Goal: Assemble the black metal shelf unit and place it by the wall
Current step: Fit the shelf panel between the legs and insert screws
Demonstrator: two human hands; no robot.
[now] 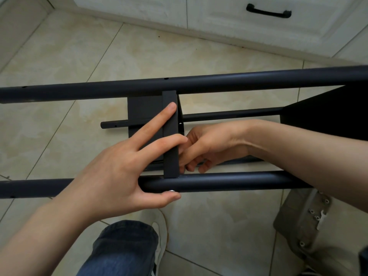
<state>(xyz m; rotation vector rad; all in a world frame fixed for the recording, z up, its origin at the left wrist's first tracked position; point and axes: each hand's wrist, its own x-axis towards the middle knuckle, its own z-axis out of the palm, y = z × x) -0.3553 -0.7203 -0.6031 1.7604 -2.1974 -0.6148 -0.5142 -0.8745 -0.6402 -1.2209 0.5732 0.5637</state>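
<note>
While the shelf unit (219, 81) is lying on its side on the floor (69, 56) in front of a cabinet (229, 26), the job is looking roughly mid-assembly. The left hand (111, 172) is spreading wide: two straight fingers are pressing on the edge of a shelf (170, 136), and the thumb is pushing on a screw (171, 190) in the near post (249, 181). That shelf is sitting crosswise between the near post and the far one, so this joint is probably the one being fastened. The right hand (205, 144) is reaching in just beside the shelf with its fingers curled; I cannot tell whether it is holding a nut or anything else. Further right, a second shelf (322, 116) is already standing between the posts. A bag (302, 216) of small fittings is lying on the floor, which suggests more fastening is waiting. Open holes are showing along the posts at the left. Standing the unit up and moving it to the wall is not yet done.
</note>
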